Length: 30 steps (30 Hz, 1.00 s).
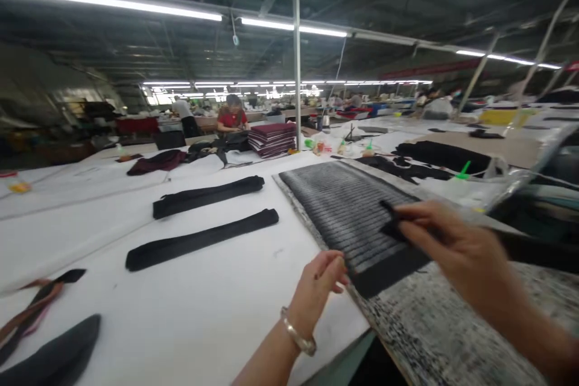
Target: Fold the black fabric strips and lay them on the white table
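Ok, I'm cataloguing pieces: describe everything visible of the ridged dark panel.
The ridged dark panel is roughly rectangular, with rows of narrow, fabric-like bands and a plain black strip at its near edge. It lies flat on the speckled board. The right hand holds a small black piece over it, the left hand is beside it; contact is unclear.
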Each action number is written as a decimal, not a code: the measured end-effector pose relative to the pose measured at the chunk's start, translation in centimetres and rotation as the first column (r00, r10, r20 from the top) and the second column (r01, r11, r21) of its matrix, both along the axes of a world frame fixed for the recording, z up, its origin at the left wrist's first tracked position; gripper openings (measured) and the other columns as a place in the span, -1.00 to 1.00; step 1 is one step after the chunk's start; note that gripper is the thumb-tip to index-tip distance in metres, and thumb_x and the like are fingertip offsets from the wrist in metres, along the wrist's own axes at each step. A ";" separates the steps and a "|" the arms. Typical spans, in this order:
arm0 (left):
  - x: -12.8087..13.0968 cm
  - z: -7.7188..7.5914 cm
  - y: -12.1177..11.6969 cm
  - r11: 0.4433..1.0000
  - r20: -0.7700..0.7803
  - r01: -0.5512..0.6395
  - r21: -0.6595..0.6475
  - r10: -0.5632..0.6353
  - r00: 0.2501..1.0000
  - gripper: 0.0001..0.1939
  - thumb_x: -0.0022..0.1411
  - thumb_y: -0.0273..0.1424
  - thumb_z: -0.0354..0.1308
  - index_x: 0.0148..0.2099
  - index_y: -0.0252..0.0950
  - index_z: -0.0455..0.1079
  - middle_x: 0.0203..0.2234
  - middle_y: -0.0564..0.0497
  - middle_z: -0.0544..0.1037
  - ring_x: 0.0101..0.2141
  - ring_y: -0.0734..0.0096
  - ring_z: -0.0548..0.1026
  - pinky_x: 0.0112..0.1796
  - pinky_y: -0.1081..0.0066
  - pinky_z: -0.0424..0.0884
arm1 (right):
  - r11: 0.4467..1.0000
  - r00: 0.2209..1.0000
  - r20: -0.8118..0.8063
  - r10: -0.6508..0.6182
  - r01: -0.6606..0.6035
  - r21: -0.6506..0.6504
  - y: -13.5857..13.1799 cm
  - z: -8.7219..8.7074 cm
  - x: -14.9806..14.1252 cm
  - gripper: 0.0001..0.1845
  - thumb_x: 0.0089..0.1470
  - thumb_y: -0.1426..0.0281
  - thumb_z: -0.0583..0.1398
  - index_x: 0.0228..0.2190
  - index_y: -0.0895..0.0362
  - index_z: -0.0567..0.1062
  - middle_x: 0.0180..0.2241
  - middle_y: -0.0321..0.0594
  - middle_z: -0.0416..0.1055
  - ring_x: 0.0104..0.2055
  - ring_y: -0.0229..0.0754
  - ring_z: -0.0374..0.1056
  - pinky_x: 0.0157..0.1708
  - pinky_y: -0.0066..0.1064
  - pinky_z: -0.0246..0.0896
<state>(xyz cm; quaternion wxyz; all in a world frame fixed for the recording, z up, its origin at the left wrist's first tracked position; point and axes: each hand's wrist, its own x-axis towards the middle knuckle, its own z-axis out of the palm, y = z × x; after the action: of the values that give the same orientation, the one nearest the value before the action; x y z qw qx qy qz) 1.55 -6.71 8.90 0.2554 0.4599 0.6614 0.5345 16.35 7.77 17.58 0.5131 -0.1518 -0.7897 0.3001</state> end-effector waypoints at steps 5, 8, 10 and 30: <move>-2.7 1.9 -10.9 0.955 0.343 -0.295 -0.011 0.281 0.896 -0.65 0.08 -0.22 0.20 -0.15 -0.32 0.29 -0.35 -0.02 0.45 -0.32 0.36 0.43 -0.30 0.35 0.44 | 0.910 0.841 0.366 0.398 -0.412 -0.044 -12.4 -6.9 -9.8 -0.76 0.06 0.52 0.11 -0.25 0.03 0.47 -0.27 -0.20 0.41 -0.18 -0.11 0.29 -0.15 -0.22 0.21; -5.4 -0.5 -17.2 0.902 0.373 -0.419 -0.109 0.428 0.824 -0.76 0.09 -0.26 0.16 -0.27 -0.33 0.33 -0.45 0.03 0.43 -0.38 0.40 0.39 -0.36 0.38 0.42 | 0.818 0.731 0.369 0.574 -0.535 -0.213 -17.2 -10.1 -13.4 -0.72 0.00 0.60 0.11 -0.25 0.06 0.44 -0.26 -0.25 0.39 -0.16 -0.17 0.27 -0.11 -0.29 0.17; -6.8 -2.6 -21.0 0.866 0.387 -0.476 -0.153 0.496 0.777 -0.76 0.06 -0.26 0.17 -0.31 -0.34 0.33 -0.52 0.08 0.40 -0.45 0.46 0.35 -0.44 0.45 0.37 | 0.790 0.729 0.310 0.611 -0.538 -0.293 -19.5 -11.4 -15.2 -0.72 -0.02 0.59 0.13 -0.24 0.08 0.38 -0.26 -0.24 0.36 -0.19 -0.19 0.26 -0.14 -0.33 0.18; -6.2 -8.0 -33.2 0.694 -0.810 -0.720 -0.001 0.422 0.408 -0.66 0.26 -0.54 -0.08 0.02 -0.26 0.36 -0.08 -0.13 0.46 -0.04 0.22 0.40 -0.01 0.16 0.40 | 0.518 0.335 0.698 0.633 -0.853 -0.061 -29.6 -13.5 -23.8 -0.77 0.05 0.54 0.12 -0.22 0.12 0.45 -0.22 -0.20 0.40 -0.17 -0.19 0.26 -0.16 -0.38 0.14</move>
<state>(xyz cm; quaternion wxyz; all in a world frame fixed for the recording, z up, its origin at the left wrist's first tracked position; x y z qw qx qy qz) -4.63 -39.87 0.86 -0.1714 0.3245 0.9046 0.2169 -7.49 -21.78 4.06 0.0254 0.2243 -0.9270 0.2994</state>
